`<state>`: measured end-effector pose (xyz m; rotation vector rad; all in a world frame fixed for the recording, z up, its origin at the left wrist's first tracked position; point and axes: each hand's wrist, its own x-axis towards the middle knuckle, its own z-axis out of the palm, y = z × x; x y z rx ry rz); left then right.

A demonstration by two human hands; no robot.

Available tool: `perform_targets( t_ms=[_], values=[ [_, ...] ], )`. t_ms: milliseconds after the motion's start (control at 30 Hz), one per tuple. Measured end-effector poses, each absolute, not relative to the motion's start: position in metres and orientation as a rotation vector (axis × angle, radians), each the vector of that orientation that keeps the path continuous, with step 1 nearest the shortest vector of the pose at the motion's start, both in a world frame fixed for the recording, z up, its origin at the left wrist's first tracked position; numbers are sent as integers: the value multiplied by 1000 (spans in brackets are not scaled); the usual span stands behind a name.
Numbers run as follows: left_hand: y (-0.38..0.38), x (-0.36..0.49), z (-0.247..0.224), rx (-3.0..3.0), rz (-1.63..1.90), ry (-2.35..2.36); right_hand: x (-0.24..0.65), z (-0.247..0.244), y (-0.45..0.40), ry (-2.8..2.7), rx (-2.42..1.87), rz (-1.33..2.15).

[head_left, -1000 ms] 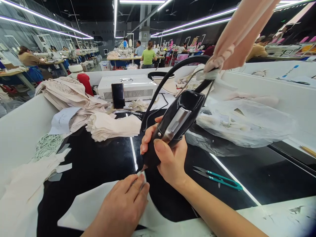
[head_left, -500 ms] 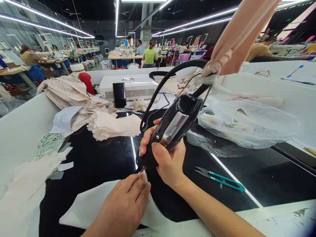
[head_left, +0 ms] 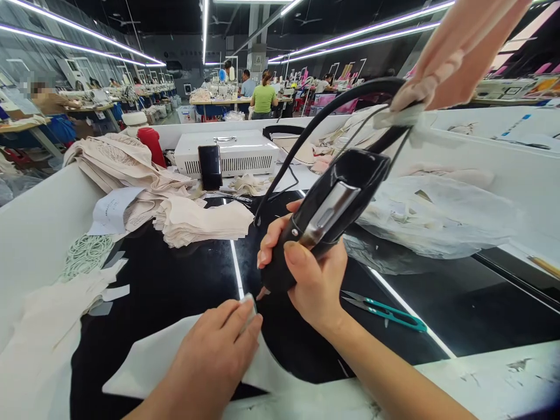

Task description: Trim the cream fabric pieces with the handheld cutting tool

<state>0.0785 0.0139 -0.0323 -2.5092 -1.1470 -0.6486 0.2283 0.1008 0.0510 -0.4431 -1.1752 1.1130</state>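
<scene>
My right hand [head_left: 310, 274] is wrapped round a black corded tool [head_left: 332, 210] with a metal plate on its side. The tool tilts down to the left, and its small tip is just right of the fingers of my left hand. My left hand [head_left: 214, 350] pinches the edge of a pale fabric piece [head_left: 153, 356] lying on the black tabletop [head_left: 175, 286]. A black cord and a knotted pink cloth [head_left: 459, 64] hang at the tool's upper end. Teal thread snips [head_left: 389, 312] lie right of my right wrist.
Stacked cream fabric [head_left: 201, 221], green elastic loops [head_left: 87, 256] and a heap of beige fabric [head_left: 122, 163] are at the left. A phone [head_left: 210, 167] leans on a white vented box [head_left: 249, 154]. A clear plastic bag [head_left: 441, 221] lies right. People sit in the background.
My right hand has moved the tool up and to the right, so its tip is now apart from the fabric edge. My left hand has shifted slightly left, still pinching the fabric.
</scene>
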Motion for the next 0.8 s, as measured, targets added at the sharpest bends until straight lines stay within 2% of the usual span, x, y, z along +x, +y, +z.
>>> perform_targets(
  t_ms=[233, 467, 800],
  values=[
    [34, 50, -16, -2423, -478, -1140, 247, 54, 90, -1195, -462, 1060],
    [11, 76, -7, -2629, -793, -1003, 263, 50, 77, -1195, -473, 1056],
    [10, 85, -15, -2606, -730, -976, 264, 50, 69, -1144, -472, 1092]
  ],
)
